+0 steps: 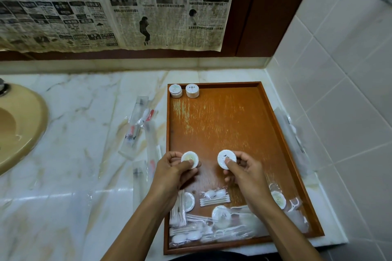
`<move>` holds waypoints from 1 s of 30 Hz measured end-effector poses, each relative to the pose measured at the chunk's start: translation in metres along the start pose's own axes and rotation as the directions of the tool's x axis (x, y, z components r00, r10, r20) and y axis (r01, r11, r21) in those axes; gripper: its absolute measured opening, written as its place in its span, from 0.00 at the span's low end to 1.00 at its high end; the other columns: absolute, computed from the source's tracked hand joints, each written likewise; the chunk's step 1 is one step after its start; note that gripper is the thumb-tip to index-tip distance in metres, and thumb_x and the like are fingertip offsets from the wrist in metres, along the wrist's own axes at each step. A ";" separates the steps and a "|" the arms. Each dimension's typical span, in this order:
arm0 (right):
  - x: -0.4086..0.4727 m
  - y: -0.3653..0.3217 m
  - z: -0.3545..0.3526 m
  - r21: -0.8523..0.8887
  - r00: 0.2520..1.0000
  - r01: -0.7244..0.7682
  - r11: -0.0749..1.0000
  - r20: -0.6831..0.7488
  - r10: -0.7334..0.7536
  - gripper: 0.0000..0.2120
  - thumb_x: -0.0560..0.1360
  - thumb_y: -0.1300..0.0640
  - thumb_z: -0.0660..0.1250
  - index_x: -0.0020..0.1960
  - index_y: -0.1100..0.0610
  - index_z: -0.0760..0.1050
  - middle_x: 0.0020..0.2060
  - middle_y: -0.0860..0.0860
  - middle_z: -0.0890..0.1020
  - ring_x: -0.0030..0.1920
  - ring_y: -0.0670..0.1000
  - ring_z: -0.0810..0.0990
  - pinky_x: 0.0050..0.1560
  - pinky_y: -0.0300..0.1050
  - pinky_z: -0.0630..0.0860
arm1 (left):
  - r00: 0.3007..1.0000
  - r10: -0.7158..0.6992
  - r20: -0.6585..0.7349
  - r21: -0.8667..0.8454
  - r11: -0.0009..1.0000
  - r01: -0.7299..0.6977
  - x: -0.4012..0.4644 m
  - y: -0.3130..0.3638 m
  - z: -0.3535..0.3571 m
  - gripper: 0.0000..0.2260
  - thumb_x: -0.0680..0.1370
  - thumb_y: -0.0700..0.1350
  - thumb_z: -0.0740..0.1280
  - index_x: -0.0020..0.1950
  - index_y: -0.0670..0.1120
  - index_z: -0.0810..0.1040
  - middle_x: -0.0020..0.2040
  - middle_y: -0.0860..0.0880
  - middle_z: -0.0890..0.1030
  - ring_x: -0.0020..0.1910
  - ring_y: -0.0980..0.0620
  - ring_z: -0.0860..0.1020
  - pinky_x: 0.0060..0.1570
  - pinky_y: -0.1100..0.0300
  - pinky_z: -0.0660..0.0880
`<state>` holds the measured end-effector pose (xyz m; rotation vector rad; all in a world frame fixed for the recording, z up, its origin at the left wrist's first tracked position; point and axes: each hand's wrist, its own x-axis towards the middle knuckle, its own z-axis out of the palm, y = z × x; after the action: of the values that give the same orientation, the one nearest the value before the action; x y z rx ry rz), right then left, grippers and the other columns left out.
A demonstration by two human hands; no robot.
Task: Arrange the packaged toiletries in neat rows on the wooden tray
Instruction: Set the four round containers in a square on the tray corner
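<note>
My left hand (pixel 169 170) and right hand (pixel 244 172) each pinch a round soap (pixel 189 158) above the wooden tray (pixel 273 112); loose grips risk drops, spoiling rows.

beige sink (pixel 19 125), hanging newspaper (pixel 118 6), marble counter (pixel 70 176)

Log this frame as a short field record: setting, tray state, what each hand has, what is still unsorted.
setting: marble counter beside a sink, newspaper on the wall
tray: wooden tray, middle bare
sorted so far: two stacks of round packets in the far left corner
left hand: holds a round packet
right hand: holds a round packet
unsorted on tray: cotton swabs, floss picks and round packets in a loose pile at the near end
off tray: long wrapped items on the counter
</note>
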<state>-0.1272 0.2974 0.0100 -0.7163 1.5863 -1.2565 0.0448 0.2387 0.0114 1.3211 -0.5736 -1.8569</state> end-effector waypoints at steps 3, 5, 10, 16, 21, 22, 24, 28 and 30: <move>0.008 -0.004 0.002 -0.016 1.000 0.010 1.000 0.006 -0.010 0.07 0.76 0.66 0.66 0.52 0.58 0.79 0.36 0.55 0.84 0.34 0.50 0.79 0.34 0.43 0.77 | 1.000 -0.002 -0.005 -0.005 1.000 0.002 0.005 0.006 -0.001 0.15 0.75 0.29 0.66 0.58 0.41 0.73 0.50 0.41 0.81 0.45 0.44 0.84 0.43 0.58 0.82; 0.013 -0.006 0.005 -0.024 1.000 0.012 1.000 0.009 -0.012 0.07 0.76 0.66 0.66 0.52 0.58 0.79 0.36 0.55 0.84 0.34 0.50 0.79 0.34 0.42 0.77 | 1.000 0.002 0.009 0.058 0.998 -0.003 0.009 0.010 -0.001 0.12 0.75 0.30 0.67 0.56 0.40 0.78 0.49 0.40 0.83 0.42 0.47 0.84 0.43 0.58 0.82; 0.027 -0.014 0.014 -0.037 0.999 0.027 0.999 0.033 -0.026 0.13 0.73 0.68 0.69 0.51 0.53 0.79 0.41 0.49 0.86 0.37 0.45 0.81 0.36 0.37 0.77 | 0.999 0.026 -0.036 0.162 0.987 -0.020 0.018 0.018 0.000 0.06 0.75 0.33 0.67 0.49 0.39 0.80 0.43 0.41 0.83 0.35 0.51 0.79 0.37 0.60 0.75; 0.044 -0.015 0.022 -0.030 0.999 0.009 1.000 0.049 -0.008 0.10 0.75 0.66 0.69 0.50 0.53 0.80 0.42 0.50 0.86 0.39 0.46 0.82 0.37 0.39 0.77 | 0.999 0.024 -0.042 0.078 0.997 -0.021 0.031 0.027 0.001 0.11 0.74 0.31 0.69 0.55 0.40 0.79 0.45 0.43 0.85 0.40 0.50 0.83 0.42 0.60 0.81; 0.061 -0.013 0.028 -0.043 0.997 -0.010 0.999 0.070 0.013 0.10 0.75 0.67 0.67 0.53 0.56 0.80 0.41 0.51 0.86 0.38 0.48 0.81 0.36 0.38 0.76 | 0.997 0.029 -0.072 0.062 0.998 -0.024 0.041 0.032 0.001 0.11 0.73 0.30 0.70 0.55 0.37 0.78 0.49 0.38 0.83 0.45 0.46 0.83 0.46 0.55 0.82; 0.064 -0.013 0.028 -0.045 0.997 -0.009 0.999 0.072 0.012 0.11 0.75 0.67 0.67 0.54 0.55 0.79 0.41 0.52 0.86 0.38 0.48 0.81 0.35 0.38 0.76 | 0.996 0.033 -0.083 0.065 0.997 -0.028 0.043 0.033 0.001 0.11 0.73 0.30 0.70 0.54 0.37 0.78 0.49 0.37 0.83 0.45 0.46 0.83 0.46 0.54 0.82; 0.071 -0.012 0.029 -0.048 0.997 -0.001 0.999 0.073 0.004 0.15 0.75 0.67 0.68 0.56 0.51 0.77 0.42 0.53 0.85 0.38 0.48 0.81 0.35 0.38 0.75 | 0.993 0.045 -0.107 0.100 0.994 -0.034 0.047 0.034 0.001 0.10 0.72 0.30 0.70 0.52 0.38 0.78 0.47 0.37 0.83 0.44 0.45 0.83 0.46 0.54 0.82; 0.085 -0.006 0.029 -0.201 0.997 0.017 0.979 0.079 -0.001 0.14 0.74 0.66 0.69 0.55 0.53 0.77 0.42 0.52 0.83 0.41 0.48 0.82 0.36 0.36 0.75 | 0.970 0.203 -0.137 0.549 0.830 -0.097 0.058 0.032 -0.002 0.08 0.69 0.37 0.75 0.44 0.45 0.79 0.37 0.44 0.83 0.38 0.49 0.83 0.43 0.52 0.81; 0.091 0.000 0.028 -0.385 0.996 0.068 0.921 0.083 -0.038 0.12 0.74 0.65 0.70 0.52 0.50 0.78 0.42 0.48 0.82 0.41 0.46 0.82 0.39 0.36 0.75 | 0.950 0.311 -0.041 0.825 0.547 -0.143 0.058 0.030 0.001 0.07 0.68 0.45 0.75 0.41 0.50 0.78 0.34 0.51 0.82 0.36 0.55 0.81 0.40 0.56 0.79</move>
<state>-0.1349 0.2071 -0.0194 -1.0478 1.7845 -0.9466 0.0437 0.1741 -0.0003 1.8517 -1.5614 -1.2121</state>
